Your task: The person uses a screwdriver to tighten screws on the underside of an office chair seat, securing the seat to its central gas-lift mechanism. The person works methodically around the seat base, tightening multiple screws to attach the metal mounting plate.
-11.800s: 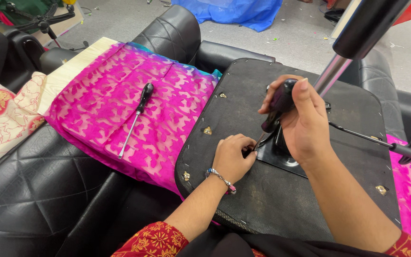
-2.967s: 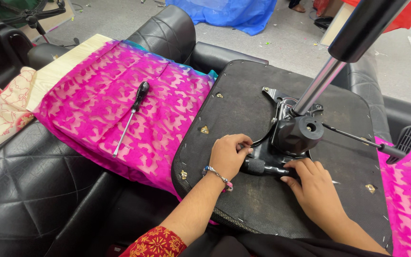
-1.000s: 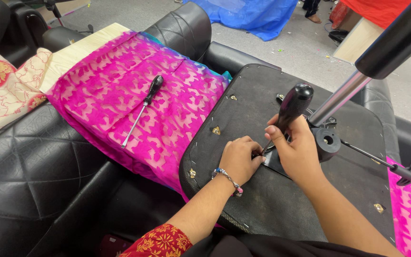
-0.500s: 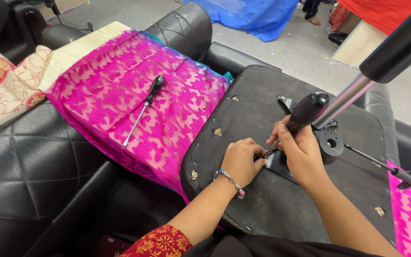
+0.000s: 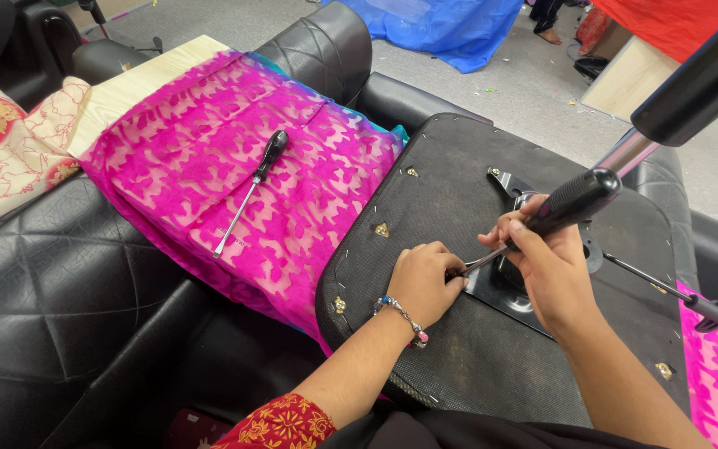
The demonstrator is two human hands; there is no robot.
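A: Head view, the only one. What has the right hand (image 5: 554, 266) got?

B: A screwdriver (image 5: 571, 204) with a black ribbed handle. The fingers (image 5: 515, 241) are wrapped closed around the lower part of the handle, and the handle's upper end sticks out above the fist, tilted up to the right. The metal shaft runs down-left from under the fingers.

A: And the left hand (image 5: 421, 283)?

B: It rests on the upturned black chair seat (image 5: 450, 208), fingers curled and pressed at the tip of the shaft, just beside the edge of the metal base plate (image 5: 508, 299). Whether they pinch something small there I cannot tell; the tip itself is hidden under the fingertips.

A: Anything else hard to read?

B: The right hand covers most of the plate's middle. The chrome gas column (image 5: 625, 154) rises from behind it and its black upper tube is cut off at the frame's top right. A thin lever (image 5: 650, 283) runs right to a paddle cut by the edge.

A: Around them?

B: A second screwdriver (image 5: 253, 187) lies well apart on pink patterned fabric (image 5: 209, 158), spread over a black quilted sofa (image 5: 51, 283).
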